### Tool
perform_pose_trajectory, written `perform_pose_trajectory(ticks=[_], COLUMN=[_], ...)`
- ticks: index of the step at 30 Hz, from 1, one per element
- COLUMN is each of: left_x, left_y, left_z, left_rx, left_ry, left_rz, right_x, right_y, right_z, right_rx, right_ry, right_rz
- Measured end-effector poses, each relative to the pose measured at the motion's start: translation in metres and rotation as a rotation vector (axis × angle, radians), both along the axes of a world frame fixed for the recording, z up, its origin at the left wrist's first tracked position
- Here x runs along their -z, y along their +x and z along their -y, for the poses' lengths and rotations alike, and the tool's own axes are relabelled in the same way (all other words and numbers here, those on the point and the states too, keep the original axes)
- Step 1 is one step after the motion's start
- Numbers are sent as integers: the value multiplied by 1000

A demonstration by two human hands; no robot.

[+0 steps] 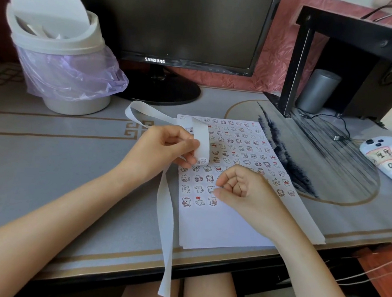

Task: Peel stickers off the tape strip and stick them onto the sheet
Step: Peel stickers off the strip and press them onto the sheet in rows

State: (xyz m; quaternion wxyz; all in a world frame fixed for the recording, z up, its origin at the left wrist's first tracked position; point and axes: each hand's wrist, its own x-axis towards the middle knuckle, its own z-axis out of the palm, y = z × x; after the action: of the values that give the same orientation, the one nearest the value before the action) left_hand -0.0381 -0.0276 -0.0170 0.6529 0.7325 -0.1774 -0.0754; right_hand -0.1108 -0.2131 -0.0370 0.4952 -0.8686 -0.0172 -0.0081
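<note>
A white sheet (218,227) lies on the desk, covered in rows of small cartoon stickers (238,150) down to a short last row of three. My left hand (166,148) hovers over the sheet's left edge and pinches the white tape strip (164,217). The strip loops up behind that hand, curls over its fingers and hangs down past the desk's front edge. One sticker (201,161) shows on the strip just below my fingertips. My right hand (241,188) rests on the sheet with curled fingers, thumb tip by the last row; no sticker is visible in it.
A lidded white bin (63,47) with a purple bag stands at the back left. Behind the sheet is a black monitor (178,27) on a round foot. A black shelf (358,44) with a grey cylinder (320,93), a cable and a white controller (390,162) are at the right.
</note>
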Motion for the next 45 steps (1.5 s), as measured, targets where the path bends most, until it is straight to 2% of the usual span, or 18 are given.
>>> perform_pose_trajectory(ticks=[4,9,19,26,29,33,36,45], left_x=[1,0,0,-4,-4,-5,-5,-5], left_y=[0,0,0,-3,-3,-3,-3,-3], left_z=[0,0,0,-1,-1,-1,-1,0], left_rx=[-4,-4,4,-18,-17,-10,-5,0], left_ry=[-5,0,6,-9,-22,-41,-60,-76], left_rz=[0,9,15,27,24,14,7,7], right_x=[0,3,1,-1,-6,-12,-18,-18], right_y=[-1,0,-1,-2,-1,3,7,22], right_z=[-5,-9,-5,0,0,-7,-17,-30], right_rx=[33,61,22,-34,-17,105,104,93], right_ry=[11,-81,32,-33,5,87,151,123], right_rz=[-13,7,-13,-17,-22,177,297,328])
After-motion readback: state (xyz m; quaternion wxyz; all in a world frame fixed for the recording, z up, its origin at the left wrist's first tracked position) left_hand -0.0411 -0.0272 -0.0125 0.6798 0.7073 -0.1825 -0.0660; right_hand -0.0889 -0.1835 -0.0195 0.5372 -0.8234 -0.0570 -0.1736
